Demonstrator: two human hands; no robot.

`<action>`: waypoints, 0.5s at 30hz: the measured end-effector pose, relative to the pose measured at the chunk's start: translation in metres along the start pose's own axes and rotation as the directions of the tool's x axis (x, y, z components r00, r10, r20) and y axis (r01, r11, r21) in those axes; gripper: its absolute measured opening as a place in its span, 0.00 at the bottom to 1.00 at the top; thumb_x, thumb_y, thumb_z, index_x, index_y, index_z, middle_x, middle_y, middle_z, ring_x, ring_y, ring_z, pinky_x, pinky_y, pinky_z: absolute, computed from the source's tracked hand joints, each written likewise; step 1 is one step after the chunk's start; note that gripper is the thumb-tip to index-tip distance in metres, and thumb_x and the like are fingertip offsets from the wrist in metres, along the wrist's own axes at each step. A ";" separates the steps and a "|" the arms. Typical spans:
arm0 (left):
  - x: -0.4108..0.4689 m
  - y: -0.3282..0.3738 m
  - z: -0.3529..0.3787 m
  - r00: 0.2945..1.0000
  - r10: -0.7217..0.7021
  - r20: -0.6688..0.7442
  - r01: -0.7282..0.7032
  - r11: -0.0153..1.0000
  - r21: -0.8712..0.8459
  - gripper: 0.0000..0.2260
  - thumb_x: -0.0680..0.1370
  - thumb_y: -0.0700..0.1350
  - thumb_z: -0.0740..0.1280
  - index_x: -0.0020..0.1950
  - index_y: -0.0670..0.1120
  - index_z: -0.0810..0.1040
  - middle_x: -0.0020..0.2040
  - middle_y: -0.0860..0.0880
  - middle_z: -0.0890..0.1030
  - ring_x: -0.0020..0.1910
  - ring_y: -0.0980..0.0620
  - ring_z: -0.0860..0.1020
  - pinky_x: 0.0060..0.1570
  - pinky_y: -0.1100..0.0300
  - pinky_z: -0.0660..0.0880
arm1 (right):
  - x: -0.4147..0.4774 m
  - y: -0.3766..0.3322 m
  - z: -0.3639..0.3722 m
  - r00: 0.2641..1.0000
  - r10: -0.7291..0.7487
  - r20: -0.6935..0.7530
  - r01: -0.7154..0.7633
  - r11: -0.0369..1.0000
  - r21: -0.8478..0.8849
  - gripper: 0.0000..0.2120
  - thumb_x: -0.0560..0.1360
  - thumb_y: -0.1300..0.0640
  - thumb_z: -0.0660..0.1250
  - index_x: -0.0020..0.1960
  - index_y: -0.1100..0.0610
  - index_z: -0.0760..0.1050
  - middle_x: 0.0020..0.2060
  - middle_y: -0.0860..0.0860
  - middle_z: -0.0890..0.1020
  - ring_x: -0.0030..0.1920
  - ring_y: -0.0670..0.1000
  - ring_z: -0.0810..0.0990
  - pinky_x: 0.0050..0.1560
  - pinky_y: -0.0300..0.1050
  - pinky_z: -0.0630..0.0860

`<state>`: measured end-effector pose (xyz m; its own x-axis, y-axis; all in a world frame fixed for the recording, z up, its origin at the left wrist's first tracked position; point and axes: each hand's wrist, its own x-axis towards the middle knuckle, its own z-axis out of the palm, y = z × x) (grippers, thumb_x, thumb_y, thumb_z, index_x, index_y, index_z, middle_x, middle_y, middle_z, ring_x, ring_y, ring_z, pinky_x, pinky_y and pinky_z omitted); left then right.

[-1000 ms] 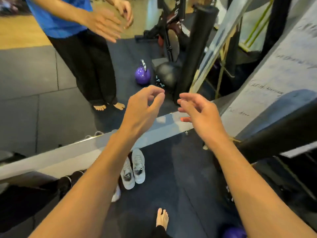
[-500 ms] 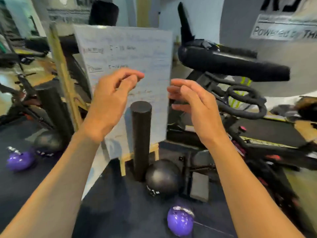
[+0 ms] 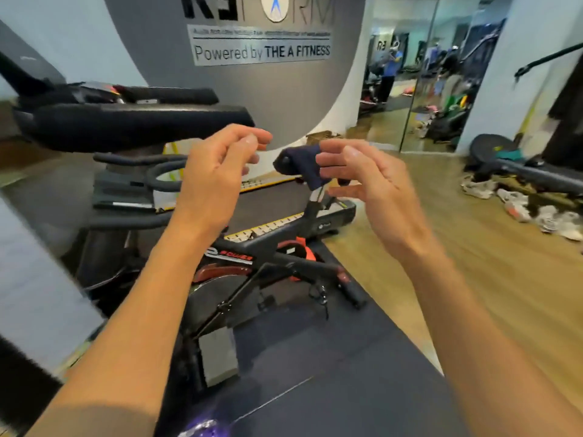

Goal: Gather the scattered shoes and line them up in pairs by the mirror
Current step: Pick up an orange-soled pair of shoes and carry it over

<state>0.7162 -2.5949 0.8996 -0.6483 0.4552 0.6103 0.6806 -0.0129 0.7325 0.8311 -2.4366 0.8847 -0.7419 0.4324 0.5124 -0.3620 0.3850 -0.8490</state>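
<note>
The left hand [image 3: 217, 171] and right hand [image 3: 372, 184] are empty, fingers loose, so the person should walk to the scattered white shoes [image 3: 517, 206] on the wooden floor [image 3: 473, 263], far right, and pick matching ones.

The exercise bike [image 3: 249, 250] has a black metal frame with a faint sheen. Its handlebar padding [image 3: 142, 124] looks matt and foamy, and dark cloth wraps its saddle [image 3: 299, 162]. A matt dark mat [image 3: 315, 357] lies under it. To its right is a smooth wood-look floor [image 3: 473, 272], and beyond it glossy mirror [image 3: 441, 99] glass.
</note>
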 end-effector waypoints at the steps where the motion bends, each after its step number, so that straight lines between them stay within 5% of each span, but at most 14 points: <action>1: 0.012 0.000 0.021 0.999 0.011 0.032 -0.010 0.999 -0.032 0.14 0.78 0.48 0.56 0.53 0.49 0.80 0.51 0.50 0.82 0.51 0.51 0.79 0.54 0.48 0.76 | 0.004 0.005 -0.018 0.999 0.003 -0.037 -0.004 1.000 -0.016 0.15 0.78 0.51 0.55 0.57 0.51 0.78 0.51 0.48 0.83 0.53 0.48 0.81 0.52 0.50 0.80; 6: 0.072 -0.012 0.115 0.986 0.061 0.154 -0.033 0.983 -0.178 0.11 0.77 0.49 0.57 0.48 0.57 0.80 0.49 0.51 0.82 0.51 0.50 0.79 0.53 0.47 0.76 | 0.032 0.036 -0.093 0.983 0.026 -0.180 -0.048 0.992 -0.121 0.14 0.82 0.55 0.55 0.59 0.54 0.78 0.51 0.50 0.83 0.53 0.50 0.81 0.52 0.51 0.79; 15: 0.199 -0.057 0.261 0.950 0.125 0.287 -0.011 0.929 -0.369 0.11 0.77 0.50 0.58 0.50 0.54 0.80 0.49 0.52 0.82 0.50 0.51 0.79 0.55 0.50 0.75 | 0.124 0.110 -0.201 0.937 0.023 -0.348 -0.125 0.954 -0.273 0.16 0.79 0.49 0.55 0.58 0.50 0.78 0.51 0.49 0.83 0.53 0.48 0.81 0.53 0.53 0.79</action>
<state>0.6376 -2.2709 0.9003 -0.4333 0.6860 0.5846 0.5134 -0.3452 0.7856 0.8125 -2.1772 0.8806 -0.5074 0.6979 0.5054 -0.0987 0.5356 -0.8387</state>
